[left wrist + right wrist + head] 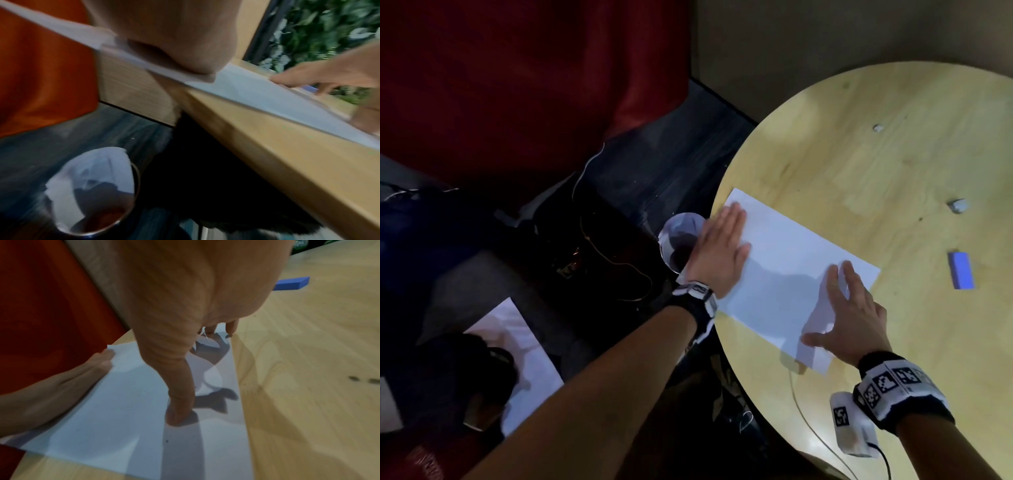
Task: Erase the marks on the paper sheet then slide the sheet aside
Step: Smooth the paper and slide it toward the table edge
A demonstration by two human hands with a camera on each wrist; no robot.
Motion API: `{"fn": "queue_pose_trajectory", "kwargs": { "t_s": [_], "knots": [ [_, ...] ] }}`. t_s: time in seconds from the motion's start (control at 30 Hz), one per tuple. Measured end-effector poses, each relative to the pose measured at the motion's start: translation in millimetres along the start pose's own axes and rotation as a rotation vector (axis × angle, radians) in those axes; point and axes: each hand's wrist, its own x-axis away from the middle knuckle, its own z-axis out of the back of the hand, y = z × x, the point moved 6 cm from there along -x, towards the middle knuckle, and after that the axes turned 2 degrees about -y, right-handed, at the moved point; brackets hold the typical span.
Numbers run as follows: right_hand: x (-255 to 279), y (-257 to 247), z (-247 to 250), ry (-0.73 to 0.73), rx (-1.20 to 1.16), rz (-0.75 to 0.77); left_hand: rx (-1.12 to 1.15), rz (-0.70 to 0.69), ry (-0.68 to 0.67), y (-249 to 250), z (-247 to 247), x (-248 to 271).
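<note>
Paper sheet (791, 270) lies white and flat at the near-left edge of the round wooden tabletop (859, 164), its left end right out at the rim. Well off to the right sits a blue eraser block (961, 270), apart from the sheet, with two small pale scraps (958, 206) farther back on the wood. Just past the rim, below the left hand, there's a round shiny container (679, 240) down on the floor, close beside the sheet's left end. Left hand (719, 253) is laid palm-down on that left end, fingers straight and together, a flat pressing grip. Right hand (849, 318) stands on the sheet's right part, fingers spread and arched, thumb out, tips pressing down. The right wrist view shows the thumb tip (176, 417) planted on the paper and no clear marks around it; the left wrist view, blurred, shows the sheet's edge jutting past the tabletop rim.
</note>
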Motion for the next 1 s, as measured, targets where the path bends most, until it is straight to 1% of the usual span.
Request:
{"fn": "queue_pose_trajectory", "kwargs": {
  "t_s": [0.03,0.07,0.1,0.13,0.17,0.2,0.27,0.3,0.33,0.37,0.4,0.43,0.47,0.53,0.57,0.6,0.63,0.67,0.7,0.73,0.77,0.8,0.83,0.9,0.93,1.0],
  "knots": [
    [0,0,-1,0.001,-0.004,0.0,0.043,0.086,0.02,-14,7,-3],
    [-1,-1,-1,0.002,-0.005,0.003,0.073,0.135,0.018,-22,9,-5],
    [-1,-2,-1,0.004,-0.005,0.008,0.071,0.125,0.02,-18,11,-8],
    [-3,-4,-1,0.006,-0.005,0.013,0.069,0.058,0.024,-5,11,-11],
    [-3,-5,-1,0.005,-0.001,0.017,0.059,-0.047,0.036,15,8,-12],
    [-4,-6,0,0.002,0.007,0.02,0.095,-0.164,0.023,37,2,-9],
    [-5,-6,2,0.001,0.016,0.017,0.102,-0.358,-0.067,72,-17,7],
    [-4,-6,2,-0.003,0.015,0.016,0.079,-0.415,-0.099,77,-23,14],
    [-3,-5,2,-0.006,0.009,0.017,0.054,-0.442,-0.109,71,-23,17],
    [-2,-5,1,-0.005,0.001,0.021,0.053,-0.424,-0.1,58,-21,15],
    [-2,-6,1,-0.005,-0.008,0.022,0.074,-0.359,-0.082,41,-14,12],
    [-2,-6,1,-0.006,-0.015,0.021,0.086,-0.264,-0.03,19,-6,6],
    [-3,-6,0,-0.009,-0.019,0.02,0.077,-0.136,0.026,-6,1,0],
    [-4,-6,-1,-0.015,-0.03,0.012,0.044,0.161,0.101,-55,14,-3],
    [-4,-6,-1,-0.017,-0.033,0.009,0.066,0.262,0.149,-64,21,-3],
    [-5,-6,-2,-0.019,-0.033,0.008,0.106,0.299,0.181,-60,31,-3],
    [-5,-5,-2,-0.019,-0.031,0.006,0.112,0.243,0.192,-41,38,-4],
    [-5,-5,-2,-0.018,-0.03,0.003,0.109,0.109,0.165,-10,39,-3],
    [-5,-5,-1,-0.019,-0.029,0.002,0.045,-0.072,0.088,27,35,2],
    [-4,-4,-1,-0.02,-0.026,0.003,0.083,-0.232,0.024,62,27,11],
    [-3,-4,-1,-0.019,-0.022,0.005,0.148,-0.292,-0.015,85,16,16],
    [-3,-4,0,-0.02,-0.018,0.008,0.123,-0.354,-0.074,98,2,20],
    [-3,-5,0,-0.022,-0.015,0.011,0.126,-0.372,-0.073,98,-3,22],
    [-3,-6,0,-0.022,-0.013,0.013,0.081,-0.329,-0.068,71,-13,24],
    [-4,-6,0,-0.019,-0.019,0.014,0.068,-0.277,-0.038,51,-11,22],
    [-4,-4,0,-0.016,-0.027,0.016,0.024,-0.082,0.046,-1,-5,16]
  ]
}}
